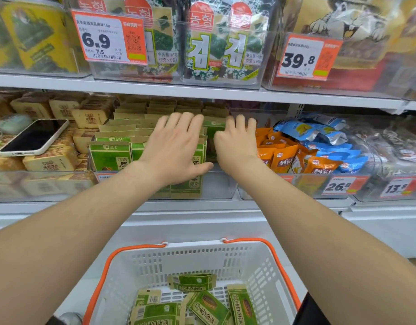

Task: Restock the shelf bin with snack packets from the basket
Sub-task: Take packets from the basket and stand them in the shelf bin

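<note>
basket point(261, 273) packets point(202, 301) (loose), hands point(176, 146) above

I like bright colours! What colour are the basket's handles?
Orange. The basket has orange handles, seen in the head view.

Left hand point(173, 148) flat, fingers spread; right hand point(236, 143) curled.

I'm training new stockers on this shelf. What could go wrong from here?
1. The phone lies loose on the biscuit packs beside the bin; a nudge there might slide it off.
2. Both hands, left and right, press on the upright green packets; the front right of the bin is empty, so rows may topple forward.
3. Packets remain in the basket, so the job is unfinished.
</note>
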Tool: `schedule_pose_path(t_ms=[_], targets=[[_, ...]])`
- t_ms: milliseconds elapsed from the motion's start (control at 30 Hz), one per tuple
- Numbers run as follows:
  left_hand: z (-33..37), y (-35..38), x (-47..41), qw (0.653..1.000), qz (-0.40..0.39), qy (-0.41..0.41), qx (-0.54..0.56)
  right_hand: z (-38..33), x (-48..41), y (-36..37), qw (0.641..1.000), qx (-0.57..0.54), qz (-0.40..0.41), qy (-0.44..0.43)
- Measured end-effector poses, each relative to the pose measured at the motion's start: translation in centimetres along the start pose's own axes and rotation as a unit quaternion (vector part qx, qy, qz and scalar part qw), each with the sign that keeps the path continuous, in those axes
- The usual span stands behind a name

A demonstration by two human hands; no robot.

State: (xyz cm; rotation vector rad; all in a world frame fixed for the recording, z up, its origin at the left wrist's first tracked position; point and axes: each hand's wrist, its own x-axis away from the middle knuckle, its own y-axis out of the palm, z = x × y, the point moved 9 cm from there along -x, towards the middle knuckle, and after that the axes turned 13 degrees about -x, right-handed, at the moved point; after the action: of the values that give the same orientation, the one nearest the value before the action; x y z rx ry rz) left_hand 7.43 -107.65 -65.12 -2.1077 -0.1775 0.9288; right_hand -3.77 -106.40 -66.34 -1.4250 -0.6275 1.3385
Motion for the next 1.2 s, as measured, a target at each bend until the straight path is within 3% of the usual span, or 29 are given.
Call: schedule_pose_path(t_ms=[133,233,500,633,767,1000,1200], targets=[[1.6,-3.3,1.0,0.994,0.087,0.045,0.051,0.5,3.0,-2.0,0.996,-0.057,0.054,-0.039],[3.9,-3.1,2.8,0.99,0.075,0.103,0.059,0.3,5.8,-3.0,0.991,-0.109,0.048,-0.061],[10.9,6.1,9.7,0.956,-0.148,0.254,-0.002,-2.1,12.9,2.2,0.972,-0.113,-0.189,-0.086],[13.6,10.4,13.3,0.915,-0.317,0.247,0.018,-3.8,15.9,6.2,0.944,-0.066,-0.295,-0.132],[15.9,15.2,17.3,0.876,-0.422,0.224,0.067,-4.3,18.5,10.4,0.902,-0.024,-0.407,-0.14],[20.4,22.7,23.7,0.83,-0.507,0.207,0.101,-5.2,20.1,14.5,0.859,-0.042,-0.488,-0.147],[24.6,24.1,26.4,0.79,-0.533,0.278,0.118,-6.3,19.7,16.3,0.852,-0.049,-0.498,-0.154]])
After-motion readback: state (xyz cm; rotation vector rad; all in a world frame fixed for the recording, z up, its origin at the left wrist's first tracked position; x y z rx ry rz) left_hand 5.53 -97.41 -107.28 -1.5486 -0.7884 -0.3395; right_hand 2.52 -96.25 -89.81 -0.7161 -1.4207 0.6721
